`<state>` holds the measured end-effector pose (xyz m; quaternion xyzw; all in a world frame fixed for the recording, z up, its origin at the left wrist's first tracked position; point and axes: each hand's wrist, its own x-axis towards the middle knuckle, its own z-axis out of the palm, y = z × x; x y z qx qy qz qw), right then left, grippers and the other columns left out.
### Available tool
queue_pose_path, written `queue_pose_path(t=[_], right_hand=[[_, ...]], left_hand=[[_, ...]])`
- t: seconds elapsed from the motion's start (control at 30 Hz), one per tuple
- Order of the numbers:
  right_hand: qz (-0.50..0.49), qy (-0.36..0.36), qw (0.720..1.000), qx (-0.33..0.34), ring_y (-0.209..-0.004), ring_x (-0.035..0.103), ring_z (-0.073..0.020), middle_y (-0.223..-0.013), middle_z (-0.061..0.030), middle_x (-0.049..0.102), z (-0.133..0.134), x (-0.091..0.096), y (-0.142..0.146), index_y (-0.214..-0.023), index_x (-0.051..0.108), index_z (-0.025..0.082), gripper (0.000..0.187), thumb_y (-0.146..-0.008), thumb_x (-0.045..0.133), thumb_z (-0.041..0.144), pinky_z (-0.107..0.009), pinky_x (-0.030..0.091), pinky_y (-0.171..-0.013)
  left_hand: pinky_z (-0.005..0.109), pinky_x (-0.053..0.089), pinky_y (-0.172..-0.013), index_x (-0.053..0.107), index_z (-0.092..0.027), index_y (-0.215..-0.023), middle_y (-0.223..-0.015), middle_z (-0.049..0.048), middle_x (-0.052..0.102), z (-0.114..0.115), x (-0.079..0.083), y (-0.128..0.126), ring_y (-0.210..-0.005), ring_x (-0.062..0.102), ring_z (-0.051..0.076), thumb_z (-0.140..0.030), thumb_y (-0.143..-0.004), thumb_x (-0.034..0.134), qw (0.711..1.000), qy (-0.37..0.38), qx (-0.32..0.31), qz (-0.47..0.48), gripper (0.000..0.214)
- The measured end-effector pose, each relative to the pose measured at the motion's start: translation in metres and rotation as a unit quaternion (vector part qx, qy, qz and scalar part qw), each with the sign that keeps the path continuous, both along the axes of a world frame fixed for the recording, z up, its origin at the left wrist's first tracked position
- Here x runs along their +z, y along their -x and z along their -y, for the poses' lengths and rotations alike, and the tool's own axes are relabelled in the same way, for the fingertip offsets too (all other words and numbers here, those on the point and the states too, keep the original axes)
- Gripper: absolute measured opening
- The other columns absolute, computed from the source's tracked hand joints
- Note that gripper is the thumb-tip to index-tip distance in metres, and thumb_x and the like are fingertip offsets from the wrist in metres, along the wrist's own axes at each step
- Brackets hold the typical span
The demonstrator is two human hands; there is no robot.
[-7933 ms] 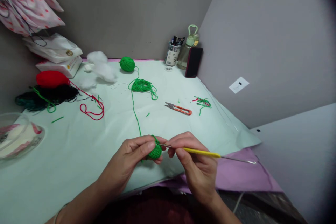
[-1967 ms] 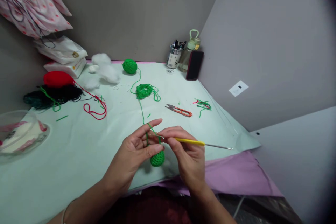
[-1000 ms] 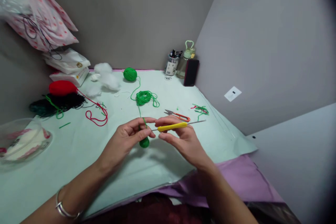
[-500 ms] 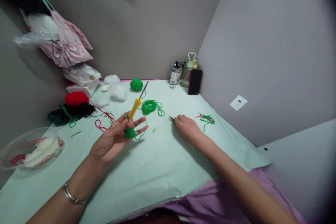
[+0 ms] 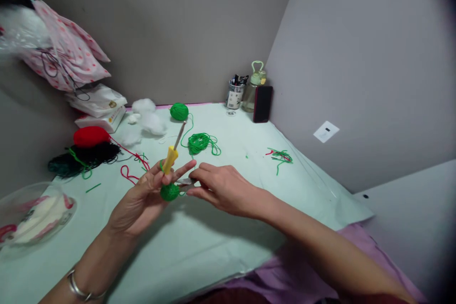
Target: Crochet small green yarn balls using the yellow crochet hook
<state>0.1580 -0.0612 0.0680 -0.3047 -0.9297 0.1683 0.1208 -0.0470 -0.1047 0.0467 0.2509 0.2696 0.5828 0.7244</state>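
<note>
In the head view, my left hand (image 5: 142,194) is closed on a crochet hook with a yellow handle (image 5: 171,159), its metal shaft pointing up. The same hand holds a small round green crocheted piece (image 5: 170,192) just below the handle. My right hand (image 5: 228,187) is closed on small snips (image 5: 185,184), mostly covered by its fingers. Their metal blades reach the right side of the green piece, at the strand of yarn there. Behind the hands lies a loose coil of green yarn (image 5: 199,143), and farther back a green yarn ball (image 5: 179,111).
White stuffing (image 5: 153,123), red yarn (image 5: 91,137) and dark yarn (image 5: 96,154) lie on the left. A clear plastic bowl (image 5: 67,218) stands at the left edge. Yarn scraps (image 5: 281,156) lie at right. A phone (image 5: 262,104) leans near a bottle (image 5: 249,99) and a pen can (image 5: 235,95).
My right hand has lifted off the table and moved left with the snips, up to the green piece. My left hand keeps its hold on the hook and piece. The view has shifted slightly.
</note>
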Motion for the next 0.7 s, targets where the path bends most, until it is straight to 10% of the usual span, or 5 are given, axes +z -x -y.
queue_pose_path(t=[0.23,0.47,0.7], right_hand=[[0.02,-0.04,0.997,0.066,-0.068,0.058,-0.0132,-0.097,-0.0061,0.073,-0.011,0.003,0.01,-0.11,0.066,0.016,0.035,-0.103,0.054,0.048,-0.028,0.024,-0.055],[-0.002,-0.031,0.993,0.114,-0.062,0.056,-0.0124,-0.084,-0.0029,0.074,-0.031,-0.002,0.007,-0.105,0.074,0.019,0.037,-0.105,0.049,0.047,-0.028,0.025,-0.056],[0.039,0.177,0.977,0.115,-0.079,0.069,-0.0187,-0.091,-0.005,0.077,-0.053,-0.001,-0.012,-0.113,0.074,0.021,0.044,-0.091,0.067,0.058,-0.027,0.047,-0.069]], left_hand=[[0.034,0.062,-0.093,0.078,-0.023,-0.089,-0.065,-0.0043,0.069,-0.002,0.007,0.003,-0.115,0.073,0.032,-0.031,-0.065,0.096,0.999,0.022,-0.014,-0.045,0.031],[0.018,0.054,-0.062,0.081,-0.021,-0.088,-0.064,-0.0038,0.068,-0.008,0.01,0.011,-0.059,0.064,0.009,-0.033,-0.064,0.098,0.992,0.072,-0.052,-0.089,0.032],[0.019,0.05,-0.071,0.08,-0.019,-0.098,-0.07,-0.0003,0.072,-0.039,-0.001,0.008,-0.074,0.066,0.013,-0.029,-0.074,0.091,0.989,0.065,-0.064,-0.119,0.029]])
